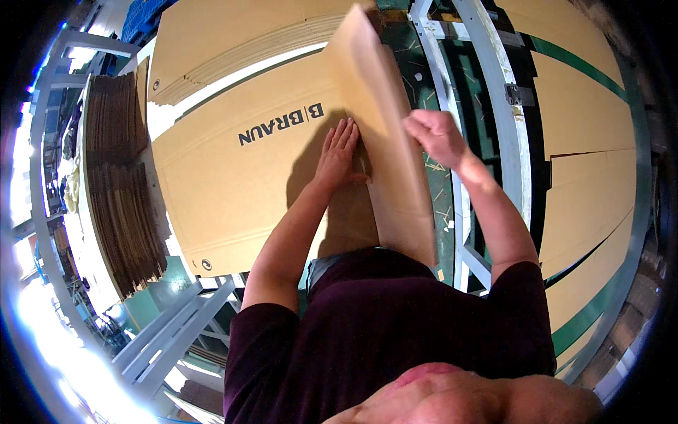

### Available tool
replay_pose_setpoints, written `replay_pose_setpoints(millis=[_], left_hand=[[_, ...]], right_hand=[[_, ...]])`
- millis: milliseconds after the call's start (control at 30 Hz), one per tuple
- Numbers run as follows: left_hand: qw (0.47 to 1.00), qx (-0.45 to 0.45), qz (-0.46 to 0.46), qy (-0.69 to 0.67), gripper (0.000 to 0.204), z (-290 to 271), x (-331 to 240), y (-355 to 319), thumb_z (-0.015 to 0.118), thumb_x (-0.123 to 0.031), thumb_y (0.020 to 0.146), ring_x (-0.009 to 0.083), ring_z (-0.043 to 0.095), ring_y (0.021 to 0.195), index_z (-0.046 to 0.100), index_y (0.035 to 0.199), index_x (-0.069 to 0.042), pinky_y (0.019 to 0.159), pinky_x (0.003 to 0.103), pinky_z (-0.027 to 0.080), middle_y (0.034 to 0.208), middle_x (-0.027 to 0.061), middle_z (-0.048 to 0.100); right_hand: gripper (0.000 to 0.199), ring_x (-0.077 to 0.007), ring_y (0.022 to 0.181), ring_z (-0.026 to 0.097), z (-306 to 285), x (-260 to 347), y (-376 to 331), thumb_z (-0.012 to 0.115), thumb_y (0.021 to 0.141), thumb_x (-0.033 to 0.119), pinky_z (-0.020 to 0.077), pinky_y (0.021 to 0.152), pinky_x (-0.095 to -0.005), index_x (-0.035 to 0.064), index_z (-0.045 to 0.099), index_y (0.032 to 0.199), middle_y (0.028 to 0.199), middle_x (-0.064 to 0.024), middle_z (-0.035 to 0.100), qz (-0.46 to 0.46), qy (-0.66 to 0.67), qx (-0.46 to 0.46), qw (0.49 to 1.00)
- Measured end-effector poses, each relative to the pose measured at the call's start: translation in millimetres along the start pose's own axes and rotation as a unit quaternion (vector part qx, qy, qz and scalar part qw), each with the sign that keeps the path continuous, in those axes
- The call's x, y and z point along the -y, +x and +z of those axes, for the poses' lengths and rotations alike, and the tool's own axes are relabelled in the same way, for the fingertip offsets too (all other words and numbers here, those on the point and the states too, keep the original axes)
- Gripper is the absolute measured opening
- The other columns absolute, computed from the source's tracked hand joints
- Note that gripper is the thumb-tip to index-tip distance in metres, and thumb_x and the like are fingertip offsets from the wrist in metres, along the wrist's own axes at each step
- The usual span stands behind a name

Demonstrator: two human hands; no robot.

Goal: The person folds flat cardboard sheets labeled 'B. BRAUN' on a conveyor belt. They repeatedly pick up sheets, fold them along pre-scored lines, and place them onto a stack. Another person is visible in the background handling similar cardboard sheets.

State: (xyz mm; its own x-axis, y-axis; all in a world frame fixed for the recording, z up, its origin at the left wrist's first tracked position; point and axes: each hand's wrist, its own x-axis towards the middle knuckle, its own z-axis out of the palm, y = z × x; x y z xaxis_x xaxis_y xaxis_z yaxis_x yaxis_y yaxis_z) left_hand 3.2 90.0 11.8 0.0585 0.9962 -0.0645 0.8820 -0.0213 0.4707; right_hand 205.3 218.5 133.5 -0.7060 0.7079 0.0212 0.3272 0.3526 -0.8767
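Note:
A large brown cardboard sheet (pixel 226 191) with dark print lies flat in front of me. Its right-hand part stands up as a folded flap (pixel 378 134), whose far end is blurred by motion. My left hand (pixel 339 155) rests on the sheet beside the fold, palm down with fingers stretched out. At the flap's outer edge is my right hand (pixel 435 137), its fingers curled closed on the cardboard. The fingertips are partly hidden behind that edge.
More cardboard sheets are stacked beyond (pixel 240 42). Bundles of upright cardboard (pixel 120 191) stand at the left. Pale metal rails (pixel 498 92) run along the right, with strapped cardboard (pixel 586 113) past them. Scraps litter the green floor (pixel 417 71).

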Motion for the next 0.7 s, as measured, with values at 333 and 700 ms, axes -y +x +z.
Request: replay_pose_setpoints(millis=[333,700], left_hand=[[0.999,0.001,-0.021,0.032,0.115,-8.6,-26.4,-0.2,0.081,-0.051,0.050,0.0273,0.012,0.140,0.027,0.142,-0.008,0.114,0.042,0.009,0.150,0.0105,0.020],[0.999,-0.022,-0.031,0.012,0.115,-9.6,-24.3,-2.7,0.083,-0.047,0.047,0.0266,0.015,0.140,0.028,0.141,-0.010,0.114,0.042,0.011,0.149,0.0096,0.023]], right_hand=[[0.037,-0.0223,0.084,0.065,-9.8,-163.9,-71.3,0.058,0.088,0.030,0.0493,0.076,-0.0323,0.0017,0.058,0.112,0.102,-0.0152,0.065,0.281,-0.076,-0.030,0.956],[0.028,-0.0141,0.064,0.061,-9.3,-66.5,-64.7,0.066,0.084,0.027,0.0464,0.059,-0.0285,0.0001,0.064,0.090,0.077,-0.0126,0.066,0.233,-0.099,-0.066,0.965]])
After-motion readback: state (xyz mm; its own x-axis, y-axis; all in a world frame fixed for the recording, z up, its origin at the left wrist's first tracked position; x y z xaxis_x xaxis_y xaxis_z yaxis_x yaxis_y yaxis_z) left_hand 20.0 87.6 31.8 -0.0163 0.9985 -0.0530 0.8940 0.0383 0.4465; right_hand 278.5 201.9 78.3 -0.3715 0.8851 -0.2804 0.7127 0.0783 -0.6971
